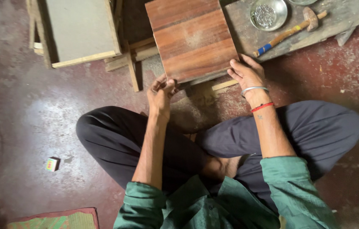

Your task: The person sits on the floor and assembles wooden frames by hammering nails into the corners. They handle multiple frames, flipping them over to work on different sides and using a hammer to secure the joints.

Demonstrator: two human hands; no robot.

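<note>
A square board of reddish-brown wood laminate lies in front of my crossed legs. My left hand grips its near left corner, fingers curled at the edge. My right hand holds the near right corner, thumb and fingers spread along the edge. A metal bangle and a red thread sit on my right wrist. Under the board's near edge, pale wooden strips show on the floor.
A grey plank at the back right carries a steel bowl of nails and a hammer. A grey-topped wooden frame stands at the back left. A small box lies on the reddish floor, a woven mat near the bottom left.
</note>
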